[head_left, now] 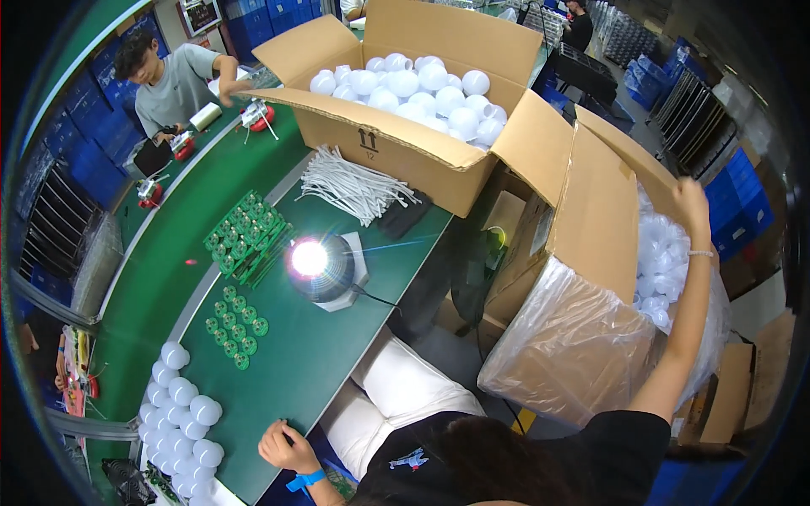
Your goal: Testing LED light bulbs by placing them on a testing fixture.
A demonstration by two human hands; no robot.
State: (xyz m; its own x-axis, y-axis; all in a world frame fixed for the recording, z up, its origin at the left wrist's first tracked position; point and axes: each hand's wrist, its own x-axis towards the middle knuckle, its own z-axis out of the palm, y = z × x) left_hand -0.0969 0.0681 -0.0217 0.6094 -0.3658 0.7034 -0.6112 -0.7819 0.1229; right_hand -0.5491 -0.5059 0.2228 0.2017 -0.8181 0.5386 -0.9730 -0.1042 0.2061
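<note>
My left hand [289,447], a blue band at its wrist, is at the green table's near edge. Its fingers are loosely curled, the thumb apart, and I see nothing in them. To its left white round bulb shells [181,417] stand in a cluster. My right arm reaches far right, where my right hand [692,204] is closed on the upper flap [629,148] of a large cardboard box [582,223]. Below that hand, clear plastic lining and translucent white pieces [658,266] fill the box's opening.
On the table [295,363] a lit dome-shaped lamp [325,268] stands beside small round green circuit boards [232,325], a stacked board panel [245,232] and white wires [350,185]. An open carton [388,143] of white bulb shells is behind. Across the green conveyor [160,287] a person [177,84] works.
</note>
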